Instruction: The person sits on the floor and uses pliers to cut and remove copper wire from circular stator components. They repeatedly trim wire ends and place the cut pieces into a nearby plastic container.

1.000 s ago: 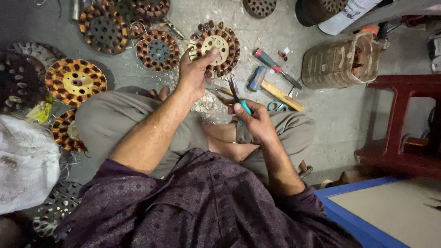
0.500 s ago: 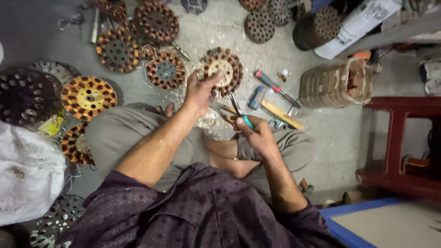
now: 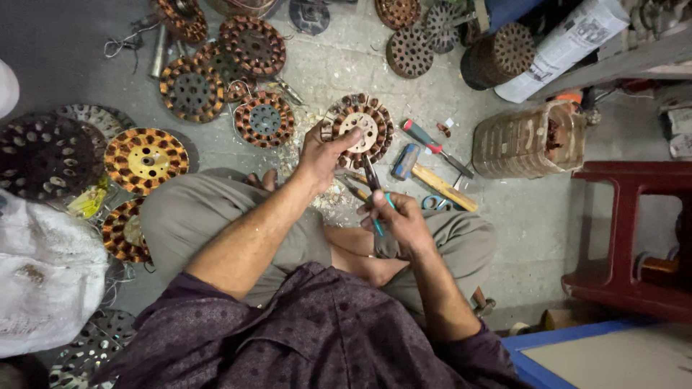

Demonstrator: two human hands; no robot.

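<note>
I sit cross-legged on a concrete floor. My left hand (image 3: 322,153) grips the near rim of a round motor stator (image 3: 362,128) with copper-wound slots, lying flat in front of my knees. My right hand (image 3: 401,223) holds pliers (image 3: 373,186) with teal handles, the jaws pointing up toward the stator's lower edge. Wire scraps (image 3: 317,194) litter the floor beneath the stator.
Several more wound stators (image 3: 265,119) lie at left and back. A red-handled screwdriver (image 3: 432,146), a hammer (image 3: 432,180) and blue scissors (image 3: 435,204) lie right of the stator. A clear jar (image 3: 522,140), a red stool (image 3: 634,238) and a white sack (image 3: 43,288) stand nearby.
The view has shifted so everything sits lower in frame. My left hand stays on the stator rim; my right hand keeps the pliers near its lower edge.
</note>
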